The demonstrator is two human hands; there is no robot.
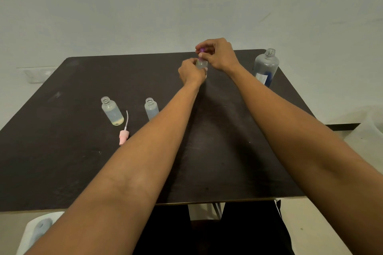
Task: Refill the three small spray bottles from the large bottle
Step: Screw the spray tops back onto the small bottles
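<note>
The third small spray bottle is held upright above the far middle of the bench, just above the centre of the frame. The left hand wraps its fingers round the clear body, and the right hand pinches the purple spray head on its neck from above. Whether the head is being turned off or on cannot be told from this view.

Either way, the turn goes best with the left hand keeping the body steady and upright while only the right fingers rotate. The head should be kept in line with the neck so the thread does not cross. The soft plastic should be squeezed lightly so no liquid is forced out.

At left of centre stand two more small bottles, uncapped, the left open bottle and the middle open bottle, each partly filled with pale liquid. A pink spray head with its tube lies on the bench just below and between them. The large bottle stands open at the upper right, well apart from the hands.
</note>
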